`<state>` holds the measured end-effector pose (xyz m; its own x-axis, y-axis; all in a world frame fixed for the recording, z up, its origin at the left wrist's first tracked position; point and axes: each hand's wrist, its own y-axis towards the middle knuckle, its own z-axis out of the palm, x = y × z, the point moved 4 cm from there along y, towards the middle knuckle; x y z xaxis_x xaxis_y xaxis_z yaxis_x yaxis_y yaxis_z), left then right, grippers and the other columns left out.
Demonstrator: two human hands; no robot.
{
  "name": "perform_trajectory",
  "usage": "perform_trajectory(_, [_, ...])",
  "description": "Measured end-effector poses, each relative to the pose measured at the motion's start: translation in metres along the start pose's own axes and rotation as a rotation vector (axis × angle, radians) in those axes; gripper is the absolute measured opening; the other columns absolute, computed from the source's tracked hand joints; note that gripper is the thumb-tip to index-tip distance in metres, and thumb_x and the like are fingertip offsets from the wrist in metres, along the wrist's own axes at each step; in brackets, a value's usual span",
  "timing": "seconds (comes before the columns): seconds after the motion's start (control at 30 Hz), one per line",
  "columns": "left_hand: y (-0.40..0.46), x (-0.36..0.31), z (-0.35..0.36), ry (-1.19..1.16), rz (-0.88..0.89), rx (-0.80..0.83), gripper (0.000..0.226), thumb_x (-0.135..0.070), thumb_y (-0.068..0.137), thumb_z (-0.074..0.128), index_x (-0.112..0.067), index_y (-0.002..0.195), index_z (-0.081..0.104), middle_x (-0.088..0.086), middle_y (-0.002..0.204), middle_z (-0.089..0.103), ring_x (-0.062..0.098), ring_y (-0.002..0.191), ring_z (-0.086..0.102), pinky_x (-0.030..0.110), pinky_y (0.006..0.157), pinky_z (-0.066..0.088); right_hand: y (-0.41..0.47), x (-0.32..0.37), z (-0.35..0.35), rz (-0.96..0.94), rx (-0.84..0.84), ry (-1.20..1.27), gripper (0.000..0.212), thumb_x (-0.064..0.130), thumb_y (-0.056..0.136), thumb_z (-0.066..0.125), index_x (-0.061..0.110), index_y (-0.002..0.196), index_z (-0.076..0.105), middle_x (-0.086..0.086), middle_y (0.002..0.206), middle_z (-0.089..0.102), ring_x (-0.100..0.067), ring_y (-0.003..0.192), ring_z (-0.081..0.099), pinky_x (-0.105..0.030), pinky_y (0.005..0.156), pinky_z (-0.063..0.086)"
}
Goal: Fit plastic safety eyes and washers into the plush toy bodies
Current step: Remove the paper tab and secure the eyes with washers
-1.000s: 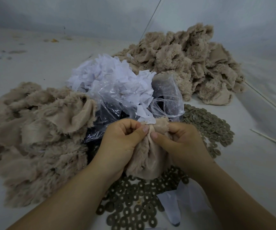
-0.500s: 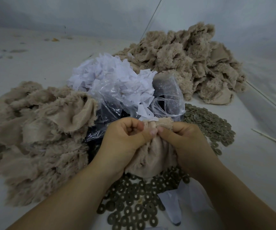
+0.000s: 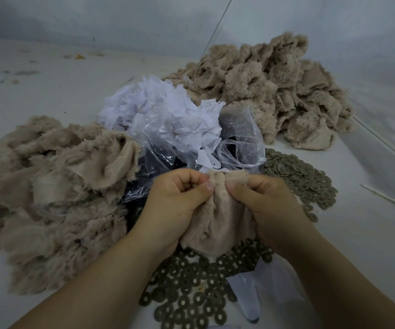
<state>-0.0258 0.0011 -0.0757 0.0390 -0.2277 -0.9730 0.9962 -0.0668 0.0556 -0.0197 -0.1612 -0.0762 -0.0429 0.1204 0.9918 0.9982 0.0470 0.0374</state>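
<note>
A beige plush body (image 3: 218, 219) hangs between my two hands above the table, its top edge bunched. My left hand (image 3: 175, 203) pinches the fabric from the left with thumb and curled fingers. My right hand (image 3: 265, 205) pinches it from the right, and the two thumbs sit close together at the top. Any eye or washer in the fabric is hidden by my fingers. Dark round washers (image 3: 191, 290) lie spread under my hands, and more washers (image 3: 303, 179) are heaped at the right.
A pile of beige plush bodies (image 3: 49, 198) fills the left, a second pile (image 3: 270, 91) the back right. A crumpled clear plastic bag (image 3: 237, 143) with dark contents and white paper scraps (image 3: 161, 110) sit in the middle. A thin white stick (image 3: 386, 198) lies at right.
My thumbs have drawn slightly apart on the top of the plush body. The plush body has stayed in the same place between my hands.
</note>
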Motion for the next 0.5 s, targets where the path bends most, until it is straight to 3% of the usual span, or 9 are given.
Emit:
perform_trajectory(0.2, [0.0, 0.001, 0.0, 0.021, 0.034, -0.015, 0.011, -0.004, 0.083, 0.072, -0.009, 0.072, 0.071, 0.014, 0.072, 0.067, 0.021, 0.066, 0.061, 0.027, 0.061, 0.055, -0.008, 0.016, 0.006, -0.096, 0.017, -0.073, 0.053, 0.026, 0.089, 0.07, -0.025, 0.087, 0.058, -0.047, 0.086, 0.056, -0.062, 0.079, 0.053, -0.068, 0.066, 0.047])
perform_trajectory(0.3, [0.0, 0.001, 0.0, 0.108, 0.073, -0.028, 0.011, -0.004, 0.082, 0.074, -0.004, 0.073, 0.069, 0.018, 0.071, 0.065, 0.023, 0.065, 0.058, 0.031, 0.061, 0.052, -0.009, 0.021, 0.009, -0.102, 0.006, -0.112, 0.066, 0.037, 0.081, 0.069, -0.027, 0.083, 0.056, -0.046, 0.079, 0.055, -0.055, 0.066, 0.054, -0.06, 0.06, 0.048])
perform_trajectory(0.37, [0.0, 0.001, 0.001, 0.146, 0.086, -0.04, 0.013, -0.001, 0.083, 0.074, -0.002, 0.072, 0.067, 0.02, 0.07, 0.064, 0.023, 0.064, 0.056, 0.034, 0.061, 0.05, -0.009, 0.019, 0.009, -0.104, -0.012, -0.118, 0.061, 0.032, 0.083, 0.072, -0.027, 0.078, 0.055, -0.043, 0.071, 0.053, -0.039, 0.055, 0.05, -0.053, 0.053, 0.045])
perform_trajectory(0.5, [-0.001, 0.0, 0.001, 0.173, 0.092, -0.069, 0.015, -0.003, 0.085, 0.072, -0.001, 0.072, 0.066, 0.014, 0.066, 0.063, 0.021, 0.061, 0.054, 0.034, 0.061, 0.047, -0.007, 0.013, 0.007, -0.082, -0.036, -0.091, 0.047, 0.017, 0.088, 0.073, -0.027, 0.084, 0.056, -0.047, 0.078, 0.056, -0.052, 0.064, 0.059, -0.066, 0.06, 0.048])
